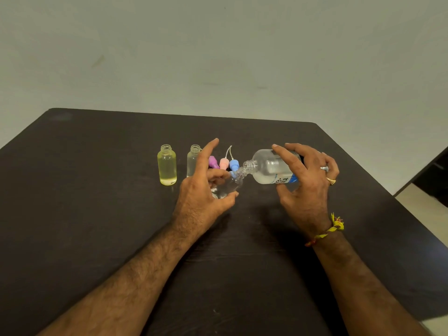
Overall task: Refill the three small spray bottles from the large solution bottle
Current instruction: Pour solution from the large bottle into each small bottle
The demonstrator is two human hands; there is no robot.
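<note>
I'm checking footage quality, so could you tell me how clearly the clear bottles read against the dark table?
Head view: wide-angle bend at the table edges; dim, soft light; the tilted small bottle in the left hand nearly vanishes; the large bottle shows pale glare.

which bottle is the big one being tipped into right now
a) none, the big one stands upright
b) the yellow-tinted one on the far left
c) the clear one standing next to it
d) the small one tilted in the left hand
d: the big bottle lies nearly on its side in the right hand, its open mouth meeting the neck of the small tilted bottle that the left hand holds; the yellow bottle and the clear bottle stand apart, upright.
</note>
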